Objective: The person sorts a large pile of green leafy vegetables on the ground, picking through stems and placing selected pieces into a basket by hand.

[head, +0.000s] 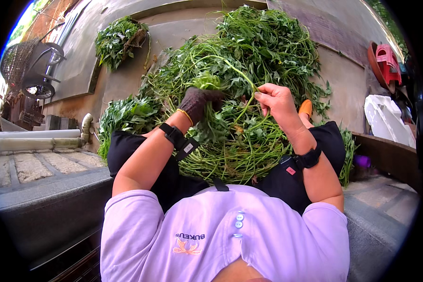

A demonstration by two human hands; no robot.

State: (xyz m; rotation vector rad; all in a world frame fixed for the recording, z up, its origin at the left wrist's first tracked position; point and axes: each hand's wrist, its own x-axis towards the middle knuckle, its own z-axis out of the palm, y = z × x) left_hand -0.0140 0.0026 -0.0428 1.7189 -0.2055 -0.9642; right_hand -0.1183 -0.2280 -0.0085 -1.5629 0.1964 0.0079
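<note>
My left hand [201, 102], in a dark knit glove, is closed around a bunch of leafy green shoots [208, 81]; leaves stick out above and below the fist. Bare, my right hand [275, 100] pinches a long green vine stem [238, 72] between thumb and fingertips. That stem arches up and left over the pile, and its other end is lost among the greens. A large heap of leafy vines [264, 46] spreads in front of me. Between my knees lies a tangle of mostly bare stems [229, 155].
At my left knee rests a leafy bundle [127, 114]; another bundle [116, 42] lies farther off. A wheeled cart [35, 67] stands far left, above pale pipes [38, 139]. On the right are a red plastic stool [388, 65] and white foam pieces [384, 116].
</note>
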